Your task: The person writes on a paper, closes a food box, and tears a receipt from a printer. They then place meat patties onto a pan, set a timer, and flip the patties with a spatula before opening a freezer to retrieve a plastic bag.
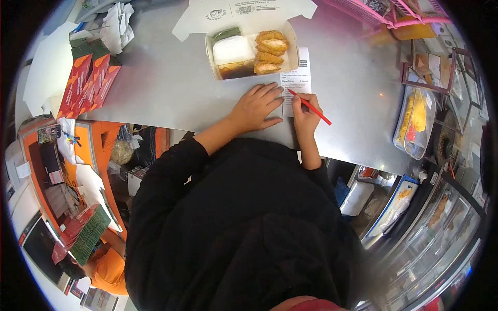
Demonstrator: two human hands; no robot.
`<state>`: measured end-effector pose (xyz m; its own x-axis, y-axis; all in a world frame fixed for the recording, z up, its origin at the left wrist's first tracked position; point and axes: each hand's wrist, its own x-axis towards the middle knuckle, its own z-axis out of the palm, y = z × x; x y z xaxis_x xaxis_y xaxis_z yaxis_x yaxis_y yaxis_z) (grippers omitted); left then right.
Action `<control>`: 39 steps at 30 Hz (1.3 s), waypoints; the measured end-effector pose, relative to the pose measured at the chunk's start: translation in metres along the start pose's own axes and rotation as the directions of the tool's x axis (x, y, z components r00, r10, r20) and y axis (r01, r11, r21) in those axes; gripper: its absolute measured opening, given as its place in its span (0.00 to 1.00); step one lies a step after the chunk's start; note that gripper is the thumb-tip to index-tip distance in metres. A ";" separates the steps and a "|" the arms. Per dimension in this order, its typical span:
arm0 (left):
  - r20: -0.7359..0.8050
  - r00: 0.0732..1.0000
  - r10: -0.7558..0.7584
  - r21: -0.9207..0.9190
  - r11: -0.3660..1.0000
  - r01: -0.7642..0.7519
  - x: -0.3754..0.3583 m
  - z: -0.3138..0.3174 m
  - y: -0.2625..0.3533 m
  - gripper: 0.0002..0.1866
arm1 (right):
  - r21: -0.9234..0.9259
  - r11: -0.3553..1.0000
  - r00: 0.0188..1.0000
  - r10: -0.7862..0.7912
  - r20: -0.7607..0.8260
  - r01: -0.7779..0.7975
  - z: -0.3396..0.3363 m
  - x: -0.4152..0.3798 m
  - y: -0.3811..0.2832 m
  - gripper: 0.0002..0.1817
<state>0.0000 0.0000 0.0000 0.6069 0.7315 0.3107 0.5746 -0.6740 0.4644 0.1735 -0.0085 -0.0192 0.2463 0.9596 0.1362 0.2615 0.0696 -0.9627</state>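
My right hand is closed around a red pen, whose tip meets a printed receipt on the metal table. Beside it, my left hand lies flat with fingers stretched out, its fingertips at the receipt's left edge. Just beyond both hands stands an open paper food box, its printed lid folded back. Inside are white rice, a dark brown sauce, a green item at the back left, and several pieces of breaded fried food on the right. The box overlaps the receipt's upper part.
Red printed cartons and torn white paper lie at the table's left. A clear plastic container with yellow contents sits at the right edge, below a pink basket. A person in an orange shirt is at lower left.
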 end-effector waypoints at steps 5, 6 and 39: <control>-0.016 1.000 0.000 -0.008 1.000 0.000 -0.003 0.001 0.004 0.25 | -0.146 0.988 0.998 -0.045 0.041 0.050 0.000 -0.003 -0.007 0.04; -0.009 1.000 -0.007 -0.008 1.000 0.007 -0.003 -0.001 0.002 0.25 | -0.089 0.995 0.999 -0.033 -0.015 0.032 0.003 0.000 -0.009 0.04; -0.005 1.000 0.000 -0.015 1.000 0.000 -0.001 0.000 0.002 0.25 | -0.028 1.000 0.995 0.002 -0.104 -0.005 -0.008 -0.005 -0.005 0.04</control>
<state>0.0005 -0.0023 0.0004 0.6045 0.7318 0.3148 0.5661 -0.6726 0.4766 0.1787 -0.0157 -0.0133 0.3427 0.9260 0.1583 0.2864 0.0575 -0.9564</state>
